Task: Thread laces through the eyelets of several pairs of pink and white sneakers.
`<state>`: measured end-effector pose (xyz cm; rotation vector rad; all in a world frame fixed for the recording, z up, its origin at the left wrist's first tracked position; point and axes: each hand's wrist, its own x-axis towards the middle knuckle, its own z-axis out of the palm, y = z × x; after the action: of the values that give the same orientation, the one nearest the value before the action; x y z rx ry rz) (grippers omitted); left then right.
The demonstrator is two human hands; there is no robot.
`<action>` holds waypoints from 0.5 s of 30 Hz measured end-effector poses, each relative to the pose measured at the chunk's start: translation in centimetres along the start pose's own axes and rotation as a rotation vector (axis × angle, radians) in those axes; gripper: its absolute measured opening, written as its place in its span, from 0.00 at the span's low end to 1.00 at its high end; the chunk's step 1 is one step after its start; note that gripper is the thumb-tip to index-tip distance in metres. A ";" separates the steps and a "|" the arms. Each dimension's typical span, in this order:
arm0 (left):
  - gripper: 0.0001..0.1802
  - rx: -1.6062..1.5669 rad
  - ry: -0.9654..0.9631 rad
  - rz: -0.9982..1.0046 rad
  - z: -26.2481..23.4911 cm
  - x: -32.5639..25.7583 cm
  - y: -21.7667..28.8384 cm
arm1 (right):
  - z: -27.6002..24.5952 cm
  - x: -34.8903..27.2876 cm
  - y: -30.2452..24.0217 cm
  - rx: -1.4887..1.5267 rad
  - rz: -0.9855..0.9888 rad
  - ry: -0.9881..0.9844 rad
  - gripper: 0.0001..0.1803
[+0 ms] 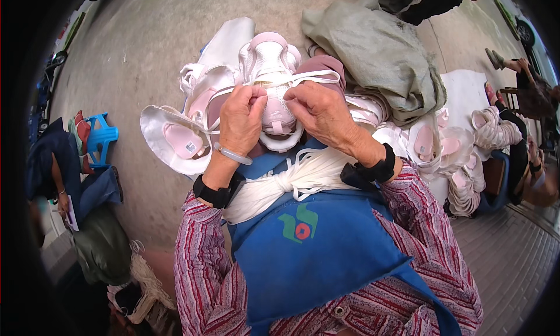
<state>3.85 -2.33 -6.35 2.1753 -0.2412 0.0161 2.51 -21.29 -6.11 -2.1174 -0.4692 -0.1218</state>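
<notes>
A pink and white shoe upper (pixel 273 105) lies before me over my lap, its heel end toward me. My left hand (pixel 240 119) is closed in a pinch at its left side, and my right hand (pixel 322 111) pinches at its right side. Both seem to grip a white shoelace (pixel 318 75), which loops out past each hand; the fingertips partly hide it. A bundle of white laces (pixel 283 185) is knotted across my waist, over a blue apron (pixel 315 251). Left of my left hand rests another white upper with a pink insole (pixel 182 140).
Grey-green sacking (pixel 379 50) lies at the far right, beside several piled shoe uppers (pixel 429 142). A blue stool (pixel 102 138) stands at the left. People sit at both sides: a hand with paper (pixel 63 203) shows left, dark trousers (pixel 513 134) right.
</notes>
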 end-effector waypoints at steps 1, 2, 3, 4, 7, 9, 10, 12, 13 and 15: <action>0.04 -0.013 0.022 0.028 0.2 0.0 0.1 | 0.0 0.3 -0.1 -0.002 0.005 -0.004 0.05; 0.04 -0.018 0.020 0.024 0.1 -0.1 0.2 | 0.1 0.5 -0.2 -0.075 0.017 0.008 0.05; 0.05 0.108 0.021 0.095 -0.1 -0.1 0.4 | 0.2 0.7 -0.2 -0.148 0.028 0.018 0.06; 0.05 0.235 0.024 0.164 -0.5 -0.1 0.7 | 0.3 0.9 -0.1 -0.186 0.020 0.033 0.06; 0.06 0.454 -0.066 0.167 -0.7 0.3 1.3 | 0.5 1.1 0.0 -0.277 0.007 0.043 0.06; 0.06 0.485 -0.085 0.139 -0.8 0.5 1.9 | 0.6 1.3 -0.2 -0.302 0.003 0.033 0.06; 0.06 0.519 -0.104 0.116 -0.7 0.6 1.8 | 0.8 1.4 -0.2 -0.307 0.002 0.047 0.06; 0.05 0.392 -0.061 0.128 -0.5 0.5 0.2 | 1.2 1.6 0.0 -0.308 0.000 0.057 0.06; 0.05 0.261 -0.023 0.149 -0.3 0.5 -0.1 | 1.2 1.6 0.3 -0.270 0.003 0.079 0.06; 0.05 0.204 -0.012 0.127 0.2 0.4 -0.5 | 1.4 1.5 0.8 -0.233 0.010 0.099 0.05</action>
<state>4.33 -2.24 -6.80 2.3601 -0.3997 0.1032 4.06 -20.07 -7.09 -2.3282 -0.4018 -0.2861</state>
